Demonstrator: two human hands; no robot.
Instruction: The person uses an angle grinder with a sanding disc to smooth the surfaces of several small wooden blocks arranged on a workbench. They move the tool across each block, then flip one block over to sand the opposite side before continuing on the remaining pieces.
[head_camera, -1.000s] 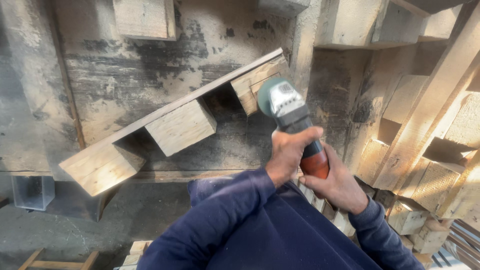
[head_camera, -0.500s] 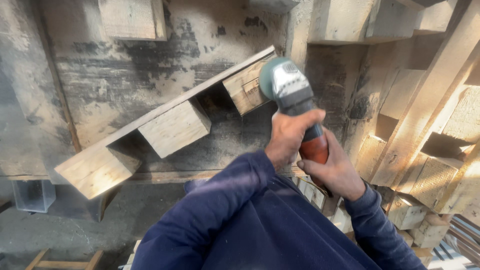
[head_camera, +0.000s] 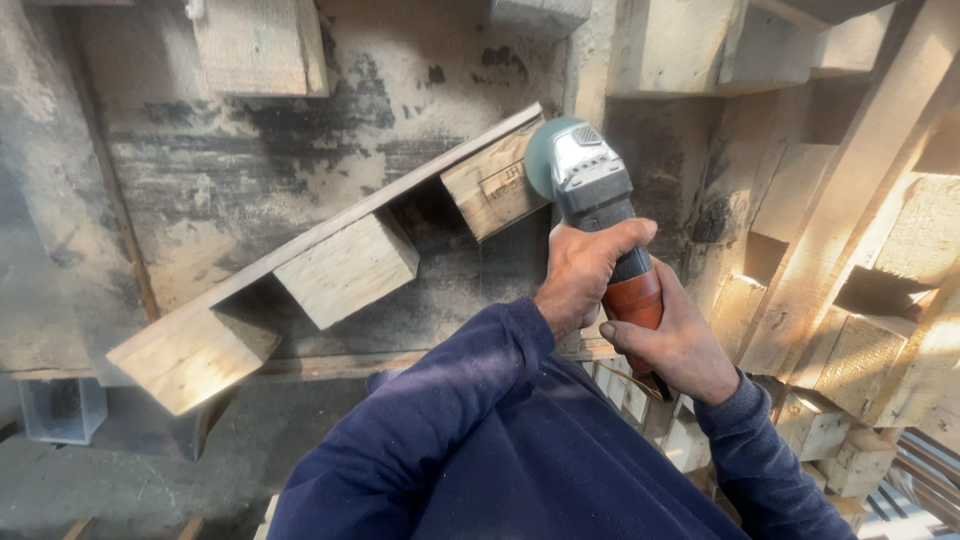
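Left hand (head_camera: 585, 275) fisted, knuckles up, its navy-sleeved forearm running in from 7 o'clock, while the right hand (head_camera: 675, 340) sits just at 4 o'clock of it, fingers curled closed, wrist and sleeve trailing off toward 5 o'clock.

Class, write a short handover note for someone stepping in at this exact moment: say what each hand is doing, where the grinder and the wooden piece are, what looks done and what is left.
Left hand: wrapped around the grey and orange angle grinder, just behind its head.
Right hand: gripping the orange rear handle from below.
Grinder: pointed up, its green disc guard at the top right wooden block.
Workpiece: a long thin wooden board with three blocks under it, tilted, leaning against a stained panel.
Done: cannot tell; no cut or sanded mark is visible.
Left: the two lower blocks appear untouched.
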